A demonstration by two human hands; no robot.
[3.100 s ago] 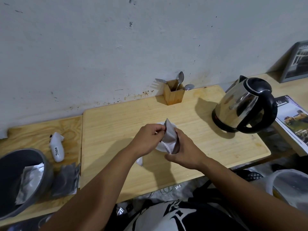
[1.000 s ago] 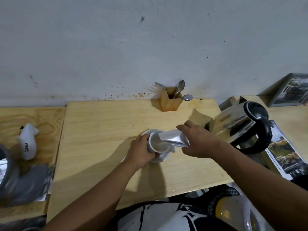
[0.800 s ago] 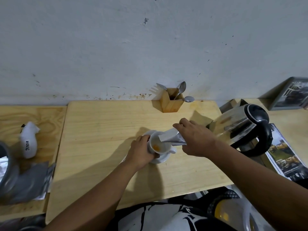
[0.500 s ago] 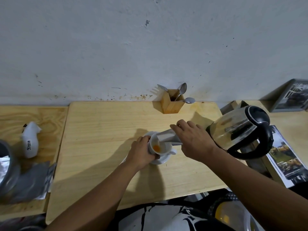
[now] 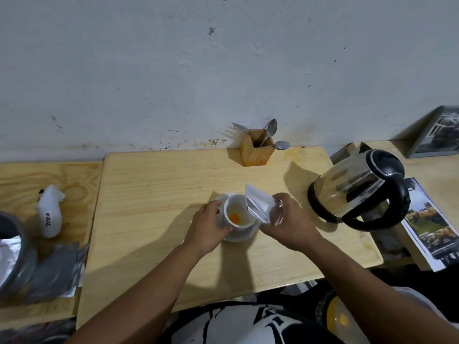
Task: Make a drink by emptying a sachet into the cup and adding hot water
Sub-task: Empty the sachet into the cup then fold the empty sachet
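Note:
A white cup stands on a white saucer near the middle of the wooden board. Orange powder lies in the bottom of the cup. My left hand grips the cup's left side. My right hand holds a silver sachet just right of the cup, its open end beside the rim and its far end raised. A steel kettle with a black handle sits at the right of the board.
A wooden holder with a fork and spoons stands by the wall. At the left are a white pouch, grey sachets and a grey bin. A magazine and a picture frame lie at the right.
Earlier both hands held the sachet above the cup. Then my left hand took the cup and my right tipped the sachet into it; orange powder appeared. The sachet has now lifted off the rim.

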